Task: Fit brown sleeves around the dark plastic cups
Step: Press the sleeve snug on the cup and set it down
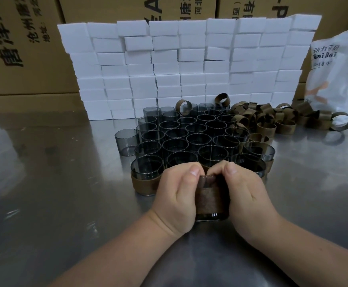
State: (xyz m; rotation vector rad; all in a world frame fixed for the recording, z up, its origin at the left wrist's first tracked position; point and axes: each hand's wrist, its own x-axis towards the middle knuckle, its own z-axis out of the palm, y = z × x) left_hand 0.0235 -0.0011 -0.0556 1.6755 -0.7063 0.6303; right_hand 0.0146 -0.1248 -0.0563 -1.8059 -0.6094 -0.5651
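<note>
A wall of white foam blocks [187, 67] stands at the back of the shiny metal surface [44, 183] — brown cardboard boxes [24, 48] behind it, a white plastic bag [338, 75] at its right end.

i read "aibe" in part on the white bag [338, 79]; the cardboard boxes [34, 75] behind carry chinese print, including 沧州 and 河北.

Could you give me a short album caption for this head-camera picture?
Left hand and right hand pinch a brown sleeve around a dark cup, bare cups massed behind.
</note>
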